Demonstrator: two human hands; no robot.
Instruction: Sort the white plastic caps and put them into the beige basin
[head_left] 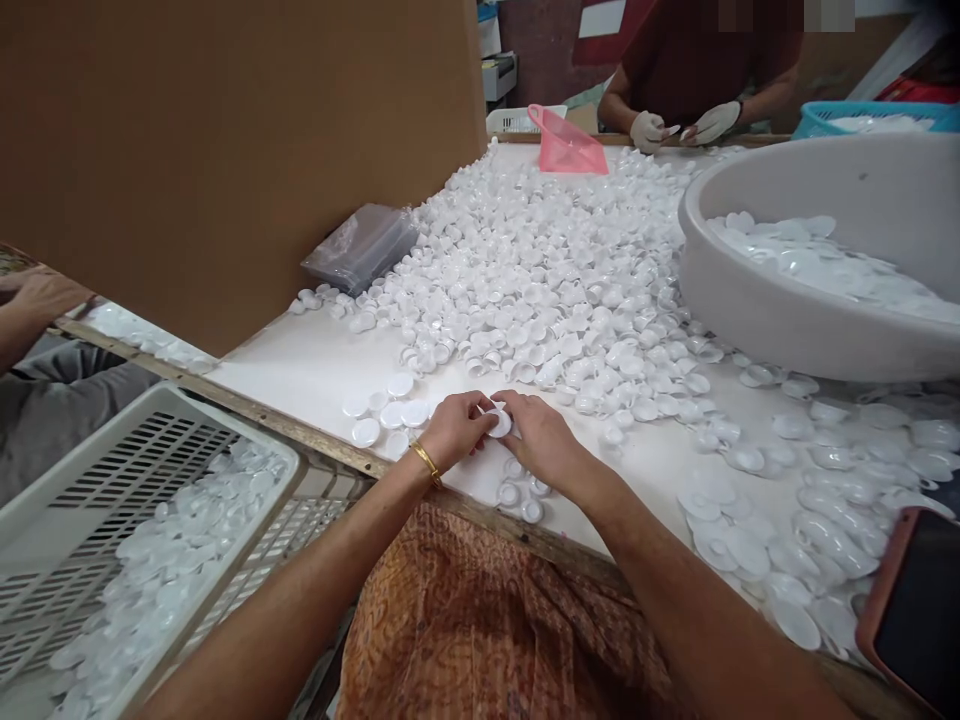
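"Where's the white cap (500, 424)?"
"Over the table (262, 365), near its front edge, between both hands."
"And the fingers?"
"Left hand (455, 430) and right hand (546, 440) both pinch it, fingers drawn narrow."
"Around it?"
"Loose caps (366, 432) to the left, a white heap (525, 280) beyond, a grey tub (795, 335) rightward, a pink scoop (568, 148) farthest."

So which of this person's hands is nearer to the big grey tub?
The right hand. It is to the left of the grey tub, apart from it; the left hand is farther away, on the right hand's other side.
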